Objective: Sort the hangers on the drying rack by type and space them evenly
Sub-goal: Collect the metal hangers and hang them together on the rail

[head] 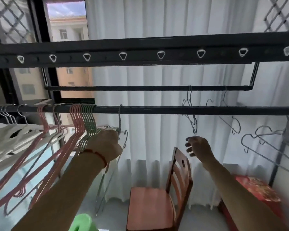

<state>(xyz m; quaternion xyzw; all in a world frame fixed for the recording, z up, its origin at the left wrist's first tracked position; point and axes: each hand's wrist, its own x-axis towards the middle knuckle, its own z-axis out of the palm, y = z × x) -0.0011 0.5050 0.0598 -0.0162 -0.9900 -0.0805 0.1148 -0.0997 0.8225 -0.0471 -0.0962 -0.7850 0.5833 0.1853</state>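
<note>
1. Overhead, the left hand [107, 144] gripped a grey hanger [120, 121] hooked on the near rail [173, 110], beside bunched pink hangers [76, 119] and green hangers [89, 120].
2. Meanwhile, the right hand [198, 146] hung empty, fingers apart.

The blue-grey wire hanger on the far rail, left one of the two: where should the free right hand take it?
Take the blue-grey wire hanger by its thin neck just under the hook, which sits over the far rail. Bring the right hand up from below and in front: it hangs directly above that hand, and the near rail crosses its body, so go over that rail.
</note>
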